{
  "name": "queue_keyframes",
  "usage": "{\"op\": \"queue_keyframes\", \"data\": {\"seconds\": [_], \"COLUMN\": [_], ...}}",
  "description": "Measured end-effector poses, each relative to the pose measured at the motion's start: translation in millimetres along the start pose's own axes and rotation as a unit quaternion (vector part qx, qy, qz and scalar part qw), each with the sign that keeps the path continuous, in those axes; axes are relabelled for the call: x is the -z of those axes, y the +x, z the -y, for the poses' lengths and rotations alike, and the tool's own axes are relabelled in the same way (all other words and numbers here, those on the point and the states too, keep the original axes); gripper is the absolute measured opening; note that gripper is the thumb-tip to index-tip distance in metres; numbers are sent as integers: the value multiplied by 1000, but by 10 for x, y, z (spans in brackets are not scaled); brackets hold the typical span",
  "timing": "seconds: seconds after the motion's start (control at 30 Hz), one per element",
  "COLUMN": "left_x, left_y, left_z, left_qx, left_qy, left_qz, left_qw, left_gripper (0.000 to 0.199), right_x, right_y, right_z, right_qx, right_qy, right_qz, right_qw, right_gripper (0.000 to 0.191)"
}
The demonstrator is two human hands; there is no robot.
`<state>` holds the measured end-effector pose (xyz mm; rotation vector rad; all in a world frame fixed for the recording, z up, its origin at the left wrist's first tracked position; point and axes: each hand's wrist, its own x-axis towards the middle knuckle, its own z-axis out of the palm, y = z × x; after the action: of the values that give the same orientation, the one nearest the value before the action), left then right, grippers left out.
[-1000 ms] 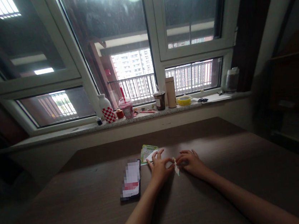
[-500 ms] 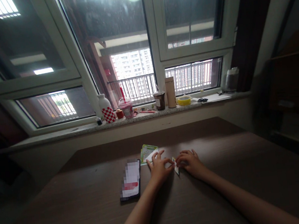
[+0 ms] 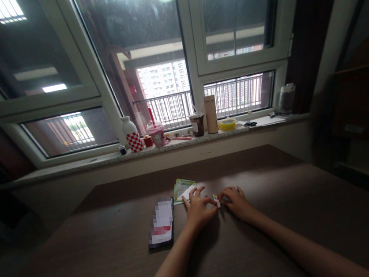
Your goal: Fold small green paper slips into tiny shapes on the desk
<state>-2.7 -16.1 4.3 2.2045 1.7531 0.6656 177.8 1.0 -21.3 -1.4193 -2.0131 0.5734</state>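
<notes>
Between my two hands is a small folded piece of paper (image 3: pixel 217 201), whitish with a bit of yellow-green at its top. The thumb and forefinger of my left hand (image 3: pixel 199 209) pinch its left side, while the other fingers spread toward a green and white packet (image 3: pixel 184 189). From the right, the bent fingers of my right hand (image 3: pixel 234 200) close on the paper's other side. My fingertips partly hide the paper, so its exact shape cannot be made out. A phone (image 3: pixel 161 223) with a blurred screen lies left of my left hand.
The brown table (image 3: pixel 119 270) reaches toward a window sill (image 3: pixel 103 160). On the sill stand a red-checked white bottle (image 3: pixel 133 137), a pink drink cup (image 3: pixel 156 133), a brown cup (image 3: pixel 197 125), a beige flask (image 3: pixel 211 114), yellow tape (image 3: pixel 227 125) and black-handled scissors (image 3: pixel 250 124).
My left thumb and forefinger have shifted slightly right and down along the paper. Its lower white point, seen earlier, no longer sticks out as far. My right hand has barely moved.
</notes>
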Motion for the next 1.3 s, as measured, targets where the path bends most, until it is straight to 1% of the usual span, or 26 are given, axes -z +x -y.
{"op": "queue_keyframes", "data": {"seconds": [0.1, 0.2, 0.4, 0.63, 0.83, 1.1, 1.3], "left_x": [4, -5, -33, -46, -72, -144, -215], "left_y": [-7, -10, -2, 19, 38, 52, 65], "left_z": [6, 4, -11, 13, -25, -88, -107], "left_qx": [-26, -49, -61, -39, -11, 26, 47], "left_qy": [0, 6, 23, 14, 2, -2, 17], "left_qz": [-9, -26, -42, -45, -46, -50, -37], "left_qw": [1000, 998, 997, 998, 999, 998, 998], "left_gripper": [16, 13, 6, 7, 8, 15, 17], "right_x": [-3, -6, 2, 15, 16, -42, -88], "right_y": [-2, 1, 8, -6, -32, 1, 5], "right_z": [19, 28, 20, 12, 44, 62, 72], "right_qx": [-13, -22, -23, 3, 13, -2, 0], "right_qy": [7, 9, 12, 21, -24, -107, -139], "right_qz": [-2, -3, -9, -31, -64, -43, -52], "right_qw": [1000, 1000, 1000, 999, 998, 993, 989], "right_gripper": [15, 14, 13, 12, 18, 20, 18]}}
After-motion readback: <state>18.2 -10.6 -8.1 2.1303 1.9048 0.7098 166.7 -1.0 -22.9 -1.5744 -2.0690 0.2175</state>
